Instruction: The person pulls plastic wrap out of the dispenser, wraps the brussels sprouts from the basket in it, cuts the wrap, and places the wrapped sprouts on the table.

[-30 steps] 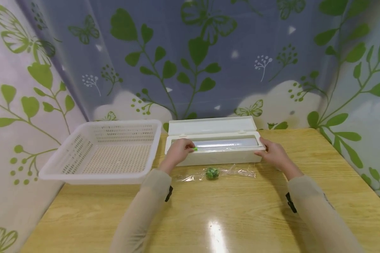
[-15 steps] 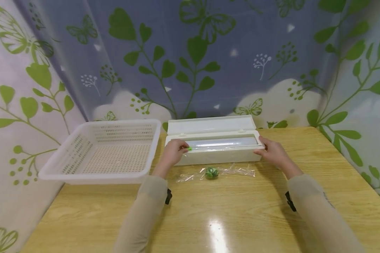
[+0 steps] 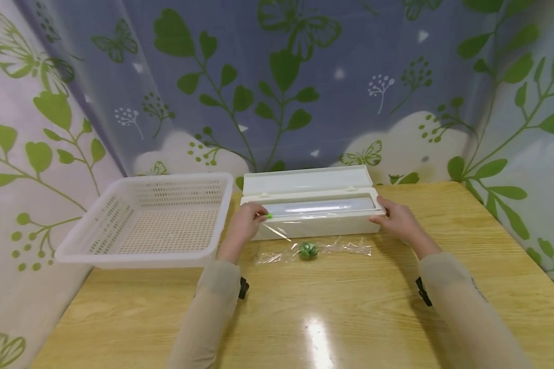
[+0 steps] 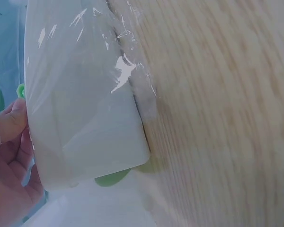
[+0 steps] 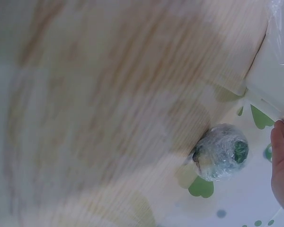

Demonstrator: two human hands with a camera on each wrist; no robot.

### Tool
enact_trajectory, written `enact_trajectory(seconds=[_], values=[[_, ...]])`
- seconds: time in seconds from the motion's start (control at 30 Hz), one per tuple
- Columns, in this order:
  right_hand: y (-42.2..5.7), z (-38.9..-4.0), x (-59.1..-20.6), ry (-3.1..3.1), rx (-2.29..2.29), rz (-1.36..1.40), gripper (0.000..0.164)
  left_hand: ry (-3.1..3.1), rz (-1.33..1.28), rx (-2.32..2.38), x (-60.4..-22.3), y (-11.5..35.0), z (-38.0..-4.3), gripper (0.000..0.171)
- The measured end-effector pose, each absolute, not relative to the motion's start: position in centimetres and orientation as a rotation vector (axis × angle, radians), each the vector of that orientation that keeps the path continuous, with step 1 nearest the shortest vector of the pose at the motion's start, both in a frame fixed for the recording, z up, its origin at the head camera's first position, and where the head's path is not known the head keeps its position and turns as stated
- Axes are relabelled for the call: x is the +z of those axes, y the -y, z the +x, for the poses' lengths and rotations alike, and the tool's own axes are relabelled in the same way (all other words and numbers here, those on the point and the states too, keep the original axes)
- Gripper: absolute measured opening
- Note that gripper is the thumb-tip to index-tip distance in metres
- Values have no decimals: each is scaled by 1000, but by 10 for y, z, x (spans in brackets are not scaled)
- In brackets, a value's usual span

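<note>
A white cling film dispenser (image 3: 323, 225) lies with its lid (image 3: 307, 180) raised and a roll of film (image 3: 323, 206) inside. My left hand (image 3: 243, 223) pinches the small green slider (image 3: 269, 216) near the front rim's left end. My right hand (image 3: 399, 220) grips the dispenser's right end, thumb on the front. Clear film (image 4: 75, 94) drapes down the front, as the left wrist view shows. Before the box, a leafy green ball (image 3: 308, 250) sits on a crumpled strip of film (image 3: 346, 247). The right wrist view shows a film-wrapped ball (image 5: 220, 153) near my right hand; the arm hides it in the head view.
To the left stands a white perforated plastic basket (image 3: 134, 259), close to the dispenser's left end. Everything rests on a wooden table (image 3: 351, 312). A curtain (image 3: 240, 77) with leaves and butterflies hangs behind it and along both sides.
My left hand has slid leftward along the dispenser's front rim with the green slider. My right hand keeps its grip on the right end. The head view has shifted slightly.
</note>
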State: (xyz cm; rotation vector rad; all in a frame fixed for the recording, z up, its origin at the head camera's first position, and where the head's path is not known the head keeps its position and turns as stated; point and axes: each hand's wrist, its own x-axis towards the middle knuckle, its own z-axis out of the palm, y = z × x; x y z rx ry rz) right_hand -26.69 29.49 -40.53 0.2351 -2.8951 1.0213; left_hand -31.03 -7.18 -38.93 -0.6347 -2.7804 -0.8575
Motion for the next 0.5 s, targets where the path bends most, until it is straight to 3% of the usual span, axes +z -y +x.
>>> enact_trajectory(seconds=[0.5], values=[[-292,-265,-404,2888,1006,243,70,2764,-486,-900,-393,88,-307,9]])
